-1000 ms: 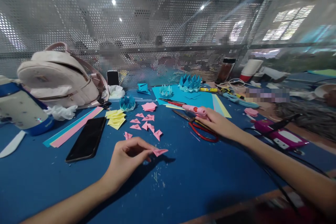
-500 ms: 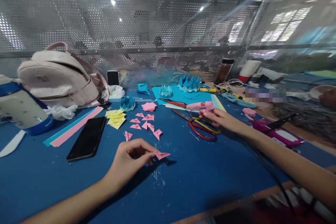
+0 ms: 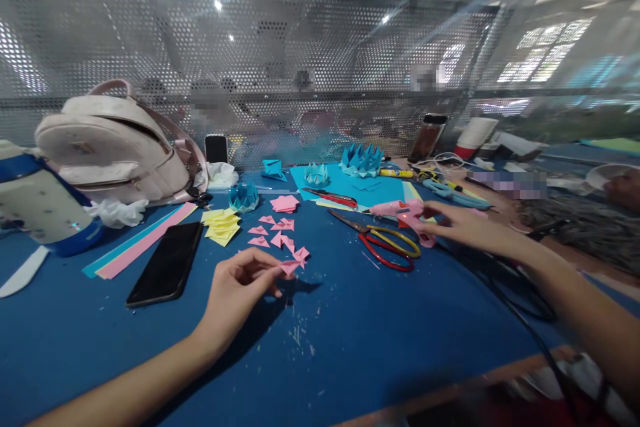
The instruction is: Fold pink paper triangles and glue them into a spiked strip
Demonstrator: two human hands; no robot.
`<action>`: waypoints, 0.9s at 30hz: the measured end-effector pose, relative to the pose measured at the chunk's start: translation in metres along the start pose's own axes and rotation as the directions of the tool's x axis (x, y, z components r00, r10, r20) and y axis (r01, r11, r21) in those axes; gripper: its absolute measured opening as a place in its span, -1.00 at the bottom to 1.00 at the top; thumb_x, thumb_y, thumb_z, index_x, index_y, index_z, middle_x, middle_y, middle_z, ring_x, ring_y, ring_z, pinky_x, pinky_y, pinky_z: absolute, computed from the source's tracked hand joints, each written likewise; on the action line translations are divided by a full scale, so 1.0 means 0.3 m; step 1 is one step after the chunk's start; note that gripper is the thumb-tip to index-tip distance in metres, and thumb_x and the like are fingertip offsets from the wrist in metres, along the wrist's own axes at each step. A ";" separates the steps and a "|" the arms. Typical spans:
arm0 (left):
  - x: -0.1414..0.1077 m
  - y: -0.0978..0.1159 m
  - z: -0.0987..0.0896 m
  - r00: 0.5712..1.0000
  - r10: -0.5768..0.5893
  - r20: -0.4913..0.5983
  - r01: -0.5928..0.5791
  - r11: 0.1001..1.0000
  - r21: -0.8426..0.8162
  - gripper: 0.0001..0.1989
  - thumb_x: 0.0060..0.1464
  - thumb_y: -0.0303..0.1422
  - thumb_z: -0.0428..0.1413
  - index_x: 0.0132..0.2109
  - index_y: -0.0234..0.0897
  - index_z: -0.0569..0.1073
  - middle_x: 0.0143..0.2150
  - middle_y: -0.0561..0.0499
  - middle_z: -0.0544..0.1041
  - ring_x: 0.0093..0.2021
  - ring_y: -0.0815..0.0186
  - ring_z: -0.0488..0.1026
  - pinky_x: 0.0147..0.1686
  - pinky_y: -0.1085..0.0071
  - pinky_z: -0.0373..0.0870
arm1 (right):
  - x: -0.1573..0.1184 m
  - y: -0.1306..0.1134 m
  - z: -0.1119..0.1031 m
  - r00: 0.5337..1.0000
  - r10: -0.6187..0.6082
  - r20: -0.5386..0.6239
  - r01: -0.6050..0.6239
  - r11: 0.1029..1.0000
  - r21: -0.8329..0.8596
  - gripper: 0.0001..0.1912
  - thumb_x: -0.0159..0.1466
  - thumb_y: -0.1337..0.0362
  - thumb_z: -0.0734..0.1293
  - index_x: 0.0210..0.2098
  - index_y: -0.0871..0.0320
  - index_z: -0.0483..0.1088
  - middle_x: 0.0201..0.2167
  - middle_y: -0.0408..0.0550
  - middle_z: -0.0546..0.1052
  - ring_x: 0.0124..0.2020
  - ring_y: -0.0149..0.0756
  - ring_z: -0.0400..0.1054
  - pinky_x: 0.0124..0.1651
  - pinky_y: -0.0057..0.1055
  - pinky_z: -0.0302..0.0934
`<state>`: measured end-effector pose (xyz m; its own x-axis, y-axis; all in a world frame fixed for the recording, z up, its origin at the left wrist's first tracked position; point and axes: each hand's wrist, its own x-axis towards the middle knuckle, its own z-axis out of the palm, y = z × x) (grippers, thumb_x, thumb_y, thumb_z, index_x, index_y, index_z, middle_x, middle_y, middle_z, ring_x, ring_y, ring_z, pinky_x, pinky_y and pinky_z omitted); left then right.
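Note:
Between the thumb and fingers of my left hand is a small folded pink paper piece, above the blue table. Several similar pink pieces lie just beyond it. My right hand is at the handle of a pink glue gun, its fingers closed around the rear end. The gun's nozzle points left, just beyond the red and yellow handled scissors. Yellow paper squares and a pink stack lie farther left.
A black phone lies left, with paper strips beside it. A backpack and blue-white container stand behind. Blue paper crowns sit at the back. Black cable runs under my right arm.
My left hand has moved up and slightly left with the pink piece, nearer the others. My right hand and the glue gun have shifted right and slightly down.

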<state>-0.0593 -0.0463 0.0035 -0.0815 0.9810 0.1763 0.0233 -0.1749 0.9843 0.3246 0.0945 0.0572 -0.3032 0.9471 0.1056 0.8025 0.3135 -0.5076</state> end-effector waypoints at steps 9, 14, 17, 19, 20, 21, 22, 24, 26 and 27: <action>0.037 -0.035 -0.027 0.987 -0.047 -0.152 0.028 0.992 -0.125 -0.79 -0.01 -0.29 0.32 -0.30 -0.32 0.52 -0.38 -0.02 0.65 -0.26 0.21 0.63 -0.41 0.49 0.55 | -0.050 -0.425 0.086 0.870 -0.470 0.149 0.470 0.882 0.034 -0.81 0.36 0.17 0.24 -0.22 0.08 0.46 -0.20 -0.07 0.55 -0.21 -0.25 0.40 -0.14 -0.35 0.20; 0.034 -0.040 -0.036 0.986 -0.059 -0.156 0.038 0.990 -0.135 -0.77 -0.02 -0.26 0.33 -0.31 -0.33 0.52 -0.38 -0.03 0.64 -0.26 0.18 0.63 -0.42 0.48 0.55 | 0.142 -0.491 0.293 0.780 -0.549 0.300 0.549 0.831 0.092 -0.93 0.25 0.39 0.32 -0.33 0.16 0.46 -0.28 -0.06 0.56 -0.25 -0.29 0.40 -0.19 -0.38 0.17; 0.032 -0.037 -0.035 0.987 -0.072 -0.144 0.056 0.992 -0.115 -0.77 -0.01 -0.26 0.32 -0.31 -0.33 0.52 -0.38 -0.04 0.64 -0.25 0.17 0.63 -0.42 0.49 0.55 | 0.248 -0.502 0.347 0.765 -0.563 0.313 0.548 0.824 0.142 -0.94 0.25 0.39 0.33 -0.31 0.17 0.47 -0.30 -0.06 0.57 -0.26 -0.32 0.42 -0.19 -0.41 0.19; 0.032 -0.034 -0.033 0.987 -0.082 -0.136 0.067 0.992 -0.109 -0.77 0.00 -0.26 0.32 -0.32 -0.33 0.52 -0.37 -0.05 0.64 -0.24 0.17 0.63 -0.44 0.51 0.53 | 0.288 -0.514 0.363 0.746 -0.571 0.342 0.544 0.819 0.181 -0.93 0.26 0.38 0.33 -0.27 0.19 0.48 -0.28 -0.05 0.57 -0.25 -0.33 0.43 -0.18 -0.43 0.21; 0.033 -0.034 -0.032 0.987 -0.088 -0.132 0.074 0.991 -0.109 -0.78 0.00 -0.26 0.32 -0.32 -0.33 0.52 -0.37 -0.05 0.64 -0.24 0.17 0.63 -0.44 0.52 0.53 | 0.299 -0.518 0.369 0.728 -0.576 0.372 0.542 0.816 0.202 -0.92 0.26 0.38 0.34 -0.26 0.19 0.49 -0.28 -0.05 0.58 -0.25 -0.34 0.43 -0.18 -0.44 0.22; 0.034 -0.033 -0.032 0.987 -0.093 -0.129 0.079 0.991 -0.112 -0.78 0.00 -0.26 0.31 -0.32 -0.33 0.51 -0.37 -0.05 0.64 -0.24 0.17 0.63 -0.44 0.51 0.53 | 0.306 -0.521 0.374 0.701 -0.581 0.413 0.542 0.811 0.222 -0.92 0.24 0.37 0.36 -0.26 0.19 0.50 -0.29 -0.06 0.58 -0.26 -0.35 0.44 -0.18 -0.45 0.23; 0.034 -0.033 -0.032 0.987 -0.097 -0.126 0.083 0.990 -0.116 -0.78 0.00 -0.26 0.31 -0.32 -0.33 0.51 -0.37 -0.04 0.64 -0.24 0.17 0.63 -0.44 0.51 0.53 | 0.310 -0.521 0.379 0.669 -0.585 0.459 0.540 0.806 0.241 -0.91 0.21 0.37 0.39 -0.26 0.18 0.51 -0.30 -0.08 0.58 -0.27 -0.36 0.44 -0.19 -0.47 0.23; 0.036 -0.035 -0.032 0.988 -0.101 -0.118 0.087 0.989 -0.121 -0.78 0.00 -0.26 0.31 -0.32 -0.33 0.51 -0.38 -0.04 0.63 -0.24 0.16 0.63 -0.43 0.49 0.54 | 0.311 -0.514 0.391 0.601 -0.585 0.545 0.532 0.801 0.273 -0.84 0.15 0.35 0.46 -0.25 0.18 0.53 -0.31 -0.11 0.59 -0.28 -0.36 0.44 -0.22 -0.49 0.22; 0.037 -0.036 -0.032 0.989 -0.098 -0.112 0.084 0.989 -0.123 -0.78 0.00 -0.26 0.31 -0.32 -0.32 0.51 -0.39 -0.03 0.63 -0.24 0.16 0.63 -0.43 0.48 0.54 | 0.311 -0.499 0.405 0.557 -0.577 0.598 0.515 0.804 0.296 -0.77 0.11 0.31 0.50 -0.22 0.19 0.53 -0.30 -0.11 0.59 -0.28 -0.36 0.43 -0.26 -0.51 0.22; 0.037 -0.037 -0.032 0.989 -0.096 -0.110 0.082 0.989 -0.122 -0.78 0.00 -0.26 0.31 -0.33 -0.32 0.51 -0.39 -0.02 0.63 -0.24 0.16 0.63 -0.43 0.48 0.54 | 0.311 -0.491 0.413 0.545 -0.573 0.612 0.505 0.807 0.306 -0.75 0.11 0.30 0.50 -0.21 0.20 0.52 -0.30 -0.10 0.58 -0.28 -0.36 0.43 -0.28 -0.52 0.22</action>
<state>-0.0701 -0.0342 -0.0055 -0.1929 0.9779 0.0811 -0.1051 -0.1028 0.9891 0.1143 0.1282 0.0359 -0.9395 0.2943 -0.1753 0.3377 0.7099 -0.6181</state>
